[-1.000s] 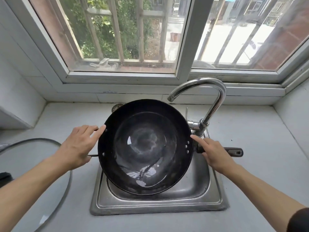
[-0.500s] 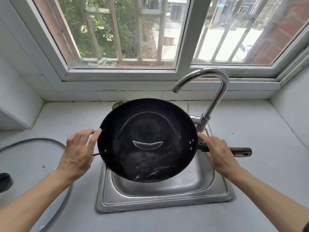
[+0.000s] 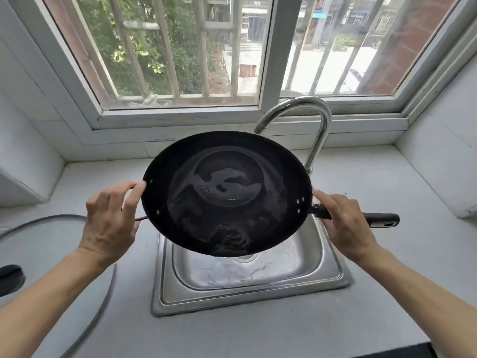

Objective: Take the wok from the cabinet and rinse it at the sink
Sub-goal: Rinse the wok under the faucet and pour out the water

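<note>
The black wok [image 3: 227, 195] hangs above the steel sink [image 3: 247, 285], held level with a little water pooled in its bottom. My left hand [image 3: 111, 218] grips the small wire loop handle on the wok's left rim. My right hand [image 3: 346, 226] is closed around the long black handle [image 3: 382, 218] where it meets the rim. The curved chrome faucet [image 3: 320, 125] rises behind the wok's right side, its spout over the far rim. No water runs from it.
A glass lid [image 3: 98, 293] lies on the grey counter at the left, with a black knob [image 3: 10, 279] at the left edge. A barred window [image 3: 180, 60] stands behind the sink. White tiled walls close in on both sides.
The wok has been lifted out of the sink and levelled, so the water has run from the near side to the centre. Both hands rose with it.
</note>
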{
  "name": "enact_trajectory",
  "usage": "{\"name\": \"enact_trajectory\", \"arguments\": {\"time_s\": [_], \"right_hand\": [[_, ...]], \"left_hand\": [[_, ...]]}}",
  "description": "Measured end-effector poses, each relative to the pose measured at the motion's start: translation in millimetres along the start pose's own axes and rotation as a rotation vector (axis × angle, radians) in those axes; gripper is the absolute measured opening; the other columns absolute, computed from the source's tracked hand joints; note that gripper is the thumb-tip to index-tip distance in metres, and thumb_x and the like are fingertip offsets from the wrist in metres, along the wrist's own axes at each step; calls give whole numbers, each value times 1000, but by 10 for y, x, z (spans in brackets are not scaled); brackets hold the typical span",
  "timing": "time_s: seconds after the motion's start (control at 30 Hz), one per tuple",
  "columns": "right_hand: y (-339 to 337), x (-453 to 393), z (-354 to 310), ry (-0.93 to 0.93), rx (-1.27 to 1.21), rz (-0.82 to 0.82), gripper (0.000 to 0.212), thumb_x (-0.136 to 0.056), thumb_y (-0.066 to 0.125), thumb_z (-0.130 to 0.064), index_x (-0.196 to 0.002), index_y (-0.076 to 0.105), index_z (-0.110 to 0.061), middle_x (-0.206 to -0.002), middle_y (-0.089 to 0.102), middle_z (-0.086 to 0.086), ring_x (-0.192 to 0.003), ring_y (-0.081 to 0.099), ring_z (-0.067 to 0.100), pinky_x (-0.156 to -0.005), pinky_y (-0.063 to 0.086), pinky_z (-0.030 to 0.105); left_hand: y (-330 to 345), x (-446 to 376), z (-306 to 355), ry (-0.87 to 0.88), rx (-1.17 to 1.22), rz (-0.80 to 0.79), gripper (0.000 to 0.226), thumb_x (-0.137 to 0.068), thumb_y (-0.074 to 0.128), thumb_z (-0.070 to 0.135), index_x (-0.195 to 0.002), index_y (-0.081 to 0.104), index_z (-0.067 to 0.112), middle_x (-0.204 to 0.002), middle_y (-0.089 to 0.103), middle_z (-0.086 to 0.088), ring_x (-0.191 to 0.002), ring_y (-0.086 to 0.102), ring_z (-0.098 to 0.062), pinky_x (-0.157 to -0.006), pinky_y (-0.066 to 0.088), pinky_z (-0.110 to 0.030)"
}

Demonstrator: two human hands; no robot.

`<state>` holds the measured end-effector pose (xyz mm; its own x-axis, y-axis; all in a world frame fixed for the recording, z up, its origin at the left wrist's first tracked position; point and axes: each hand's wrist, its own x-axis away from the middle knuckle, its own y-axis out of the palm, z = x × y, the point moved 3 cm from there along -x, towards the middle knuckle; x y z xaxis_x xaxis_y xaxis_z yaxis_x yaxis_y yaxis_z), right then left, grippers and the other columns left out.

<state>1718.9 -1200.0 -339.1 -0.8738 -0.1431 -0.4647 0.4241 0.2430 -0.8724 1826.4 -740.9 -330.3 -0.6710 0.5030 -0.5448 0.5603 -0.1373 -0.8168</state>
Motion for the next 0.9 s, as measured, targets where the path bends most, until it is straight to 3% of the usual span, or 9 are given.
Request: {"name": "enact_trajectory", "arguments": {"time_s": [0.1,0.47,0.9], "right_hand": [[-210,-74,-25,-18,26,61,89,-68,76,12,-141,36,-22,-99,61,8,-87,55,26,-71,39,39],[-990,-426,-148,-78,86,215,76,-76,72,6,-140,38,-20,-100,64,10,-86,58,33,-73,40,45],[-1583,-697,-341,-119,135,273,76,-77,72,5,-141,37,-17,-100,65,10,-87,59,32,-74,41,43]], "left_hand": [[-172,-136,-50,-16,-3,39,100,-52,81,-4,-141,37,7,-125,53,-19,-109,49,-40,-77,30,-46],[-769,-584,-177,9,-54,231,94,-54,79,0,-139,39,7,-126,54,-20,-113,50,-42,-84,32,-49],[-1252,-882,-305,12,-62,299,77,-66,62,8,-139,40,4,-125,53,-24,-109,52,-46,-82,34,-51]]}}
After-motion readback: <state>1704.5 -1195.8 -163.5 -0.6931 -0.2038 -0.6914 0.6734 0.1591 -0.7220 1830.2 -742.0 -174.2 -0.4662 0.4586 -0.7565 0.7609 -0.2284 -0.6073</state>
